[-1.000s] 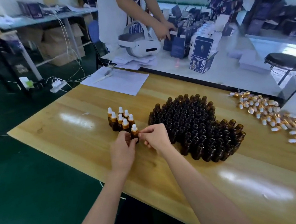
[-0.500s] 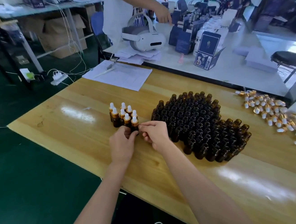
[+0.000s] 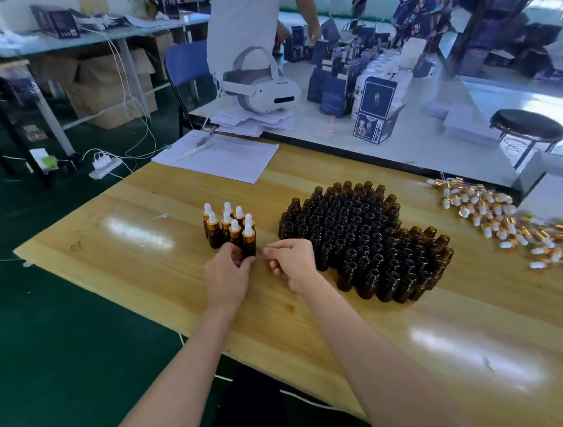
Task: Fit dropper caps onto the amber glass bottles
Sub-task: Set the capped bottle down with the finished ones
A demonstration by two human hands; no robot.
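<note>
Head view: the capped bottle (image 3: 249,243) I was working on stands just left of the frame's centre, at the near edge of the finished cluster (image 3: 226,222), its white bulb and gold collar sitting straight on the neck. Half a second ago both of my hands were on it, the right fingers up at the cap; now my right hand (image 3: 293,263) has come away and hangs just beside it, fingers loosely curled with nothing that I can see in them. My left hand (image 3: 227,277) still grips the bottle low down, fingers and thumb wrapped round the glass. I take that to mean this cap is on and the bottle only needs letting go among the others. The cluster is small beside the open bottles (image 3: 361,240), packed neck-up in a dark mass to the right of centre, so most of the job is ahead. The loose dropper caps (image 3: 515,225) lie scattered toward the right edge of the desk (image 3: 133,262), well apart from my right hand, which will have to reach past the open bottles for the next one.
</note>
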